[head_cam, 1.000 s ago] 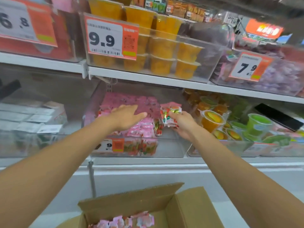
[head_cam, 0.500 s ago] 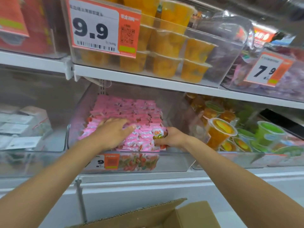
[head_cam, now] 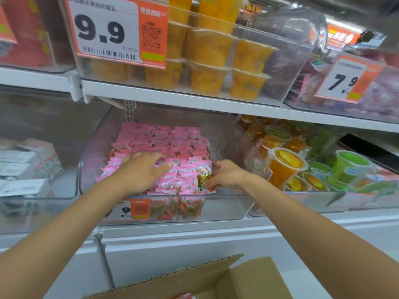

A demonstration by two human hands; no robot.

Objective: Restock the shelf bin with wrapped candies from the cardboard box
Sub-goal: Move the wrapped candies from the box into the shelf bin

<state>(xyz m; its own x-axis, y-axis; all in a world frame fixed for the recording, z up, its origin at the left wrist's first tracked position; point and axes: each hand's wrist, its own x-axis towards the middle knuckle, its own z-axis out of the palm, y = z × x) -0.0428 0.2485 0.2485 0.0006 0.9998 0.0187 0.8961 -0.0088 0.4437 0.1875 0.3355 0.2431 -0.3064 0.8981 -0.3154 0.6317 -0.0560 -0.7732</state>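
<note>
The clear shelf bin (head_cam: 90, 169) is filled across its left and middle with rows of pink wrapped candies (head_cam: 164, 143). More packets in red and green print show through its front wall, beside a small price label (head_cam: 138, 209). Along the bin's right wall a strip of its floor lies bare, and its top is open at the front under the white shelf (head_cam: 194, 100) above.

Above the bin, another clear bin holds stacked orange jelly cups (head_cam: 207, 61) behind a 9.9 price tag (head_cam: 116, 31). Right of the bin are orange and green jelly cups (head_cam: 287, 165); left of it are white cartons (head_cam: 28, 165). Below the bin the cardboard box (head_cam: 248, 279) stands with its flaps open, a scrap of pink wrapper showing at the frame's lower edge.

The left hand (head_cam: 142, 171) lies palm down on the pile's front, its grip apart, fingers straight and spread on the packets. The right hand (head_cam: 226, 173) is at the pile's front right corner, its grip clamped on wrapped candies there, thumb across an orange-printed packet.
</note>
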